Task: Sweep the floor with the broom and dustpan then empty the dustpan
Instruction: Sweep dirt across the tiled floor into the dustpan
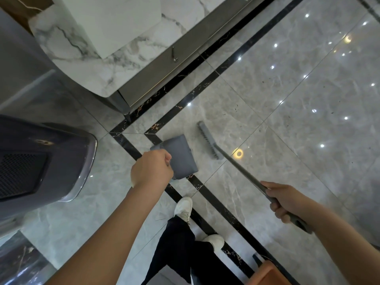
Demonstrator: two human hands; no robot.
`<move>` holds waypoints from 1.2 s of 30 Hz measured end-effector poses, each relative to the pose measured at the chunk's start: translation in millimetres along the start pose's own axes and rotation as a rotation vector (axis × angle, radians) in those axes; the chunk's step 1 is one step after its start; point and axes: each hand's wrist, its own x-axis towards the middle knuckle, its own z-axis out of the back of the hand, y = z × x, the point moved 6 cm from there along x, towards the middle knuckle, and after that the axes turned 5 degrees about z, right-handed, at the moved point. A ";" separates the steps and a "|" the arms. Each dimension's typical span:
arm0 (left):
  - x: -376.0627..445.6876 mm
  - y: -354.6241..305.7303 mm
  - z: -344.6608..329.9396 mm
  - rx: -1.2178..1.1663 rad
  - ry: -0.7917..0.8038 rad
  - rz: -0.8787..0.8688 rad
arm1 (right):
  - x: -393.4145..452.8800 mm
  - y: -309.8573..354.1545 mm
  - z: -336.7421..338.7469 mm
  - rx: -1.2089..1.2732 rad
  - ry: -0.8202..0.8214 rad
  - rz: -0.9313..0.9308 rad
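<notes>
**Broom and dustpan, both hands busy**

While the shiny marble floor (267,99) fills pretty much everything beyond both hands, the marble worktop (86,64) sits up past the left hand (152,170). That hand's fingers are curled around the grey dustpan's (181,155) handle, pan just ahead of it. The right hand (285,200) grips the broom (209,141) handle, bristles on the floor beside the dustpan.

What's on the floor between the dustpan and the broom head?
In the head view the strip between the grey plastic dustpan and the grey bristled broom head is bare glossy marble tile; the visible dark specks lie beyond the broom.
</notes>
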 end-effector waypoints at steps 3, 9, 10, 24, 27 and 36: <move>-0.3 0.9 1.3 0.004 -0.007 0.002 | 8.3 -3.2 -26.6 -0.003 0.079 -0.023; -2.3 -0.6 4.6 0.015 -0.011 -0.009 | -10.4 -16.5 -27.4 0.180 0.180 -0.081; -2.5 -0.1 4.9 0.013 -0.012 -0.011 | -14.2 -16.0 -20.7 0.214 0.164 -0.082; -2.9 0.8 4.0 0.013 -0.029 -0.028 | -12.2 -15.5 -47.5 0.335 0.311 -0.114; -5.0 4.3 4.4 0.027 -0.021 -0.029 | -23.6 -16.8 -38.5 0.323 0.295 -0.097; -29.9 69.1 20.1 -0.078 0.006 0.047 | -12.5 -12.1 -16.9 0.119 -0.008 0.031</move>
